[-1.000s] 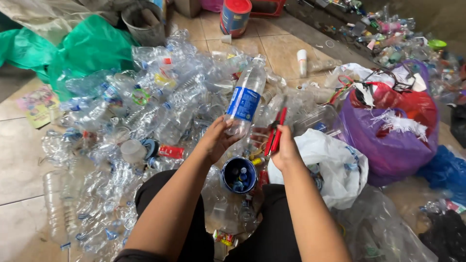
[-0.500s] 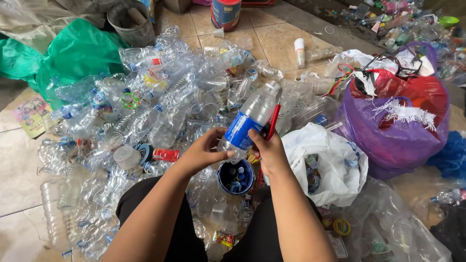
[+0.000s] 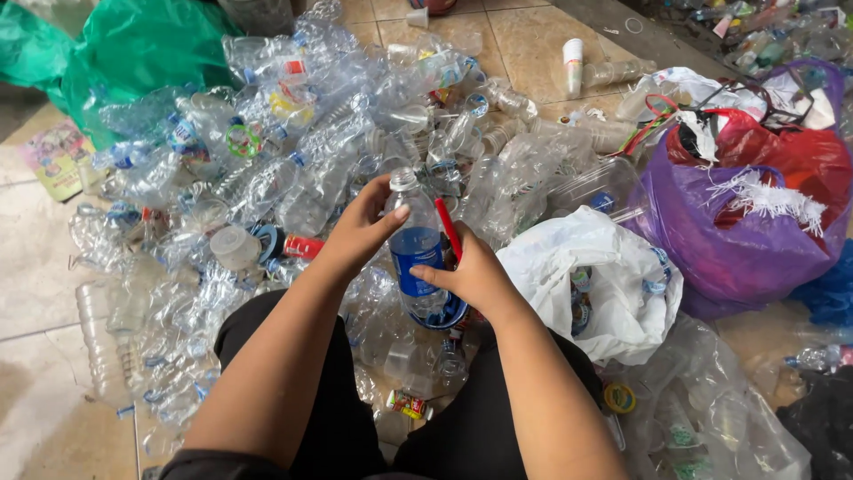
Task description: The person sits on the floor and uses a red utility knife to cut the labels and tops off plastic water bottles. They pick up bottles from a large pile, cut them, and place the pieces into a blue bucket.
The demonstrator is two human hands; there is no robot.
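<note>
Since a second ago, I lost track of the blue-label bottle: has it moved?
Yes. The bottle has come down toward the person: earlier it was tilted, raised above the blue tub; now it stands upright on the tub, held by both hands.

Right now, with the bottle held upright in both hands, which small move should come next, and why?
Probably draw the red tool in the right hand down the blue label. The left hand steadies the clear bottle near its neck, and the label is still on.

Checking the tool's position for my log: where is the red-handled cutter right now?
In the head view, the red-handled cutter is near centre, held in the right hand, against the right side of the blue-labelled plastic bottle that the left hand grips.
</note>
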